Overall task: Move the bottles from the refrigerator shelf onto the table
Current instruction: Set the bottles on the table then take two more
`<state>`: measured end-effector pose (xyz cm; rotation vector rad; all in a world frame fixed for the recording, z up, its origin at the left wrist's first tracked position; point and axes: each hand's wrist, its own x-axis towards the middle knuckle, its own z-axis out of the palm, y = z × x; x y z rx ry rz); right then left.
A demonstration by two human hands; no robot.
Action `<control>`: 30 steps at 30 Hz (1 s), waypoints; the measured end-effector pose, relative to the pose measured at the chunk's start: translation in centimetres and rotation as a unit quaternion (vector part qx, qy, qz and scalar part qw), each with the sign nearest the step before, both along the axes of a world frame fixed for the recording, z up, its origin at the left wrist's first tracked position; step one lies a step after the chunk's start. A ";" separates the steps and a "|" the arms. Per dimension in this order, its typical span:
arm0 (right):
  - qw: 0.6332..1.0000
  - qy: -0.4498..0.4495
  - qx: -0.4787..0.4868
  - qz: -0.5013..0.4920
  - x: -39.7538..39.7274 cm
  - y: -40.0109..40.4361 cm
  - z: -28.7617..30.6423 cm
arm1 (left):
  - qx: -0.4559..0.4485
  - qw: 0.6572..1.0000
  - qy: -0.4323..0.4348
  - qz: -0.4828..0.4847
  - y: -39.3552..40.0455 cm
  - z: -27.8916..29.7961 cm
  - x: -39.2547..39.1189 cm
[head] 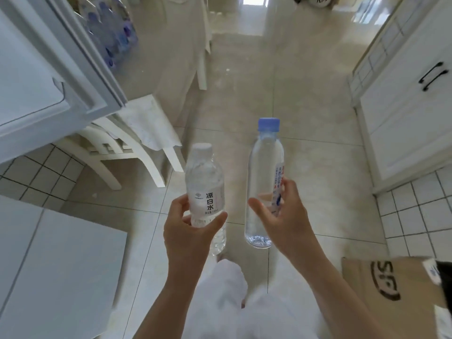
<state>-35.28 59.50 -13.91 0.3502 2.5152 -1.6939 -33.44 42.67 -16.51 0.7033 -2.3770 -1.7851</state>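
The left hand [189, 231] clasped a white-capped water bottle [205, 189] at six o'clock, the right hand [283, 211] gripped a taller blue-capped bottle [265, 182] just beside it (both upright, over the tiled floor [305, 113]), and more bottles [115, 37] sat at eleven o'clock.

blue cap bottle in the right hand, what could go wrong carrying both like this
The right hand pinches the blue-cap bottle low on its side with an open-looking grip, so the tall bottle could tip or slip onto the tiled floor. The left hand wraps the white-cap bottle more fully, which looks safer.
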 end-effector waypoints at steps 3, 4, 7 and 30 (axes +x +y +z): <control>1.000 -0.018 -0.010 -0.022 -3.3 1.9 -0.9 | -0.004 1.000 -0.008 -0.019 1.8 -0.5 -4.1; 0.999 -0.020 -0.012 -0.027 -4.7 2.6 -1.2 | -0.004 1.000 -0.008 -0.023 2.3 -0.7 -5.8; 0.999 -0.024 -0.011 -0.032 -9.2 4.0 -1.9 | 0.005 1.000 -0.001 -0.026 3.4 -0.9 -10.7; 0.998 -0.070 -0.006 0.002 -45.0 8.1 -2.7 | 0.010 0.998 -0.036 0.042 6.5 -2.5 -43.9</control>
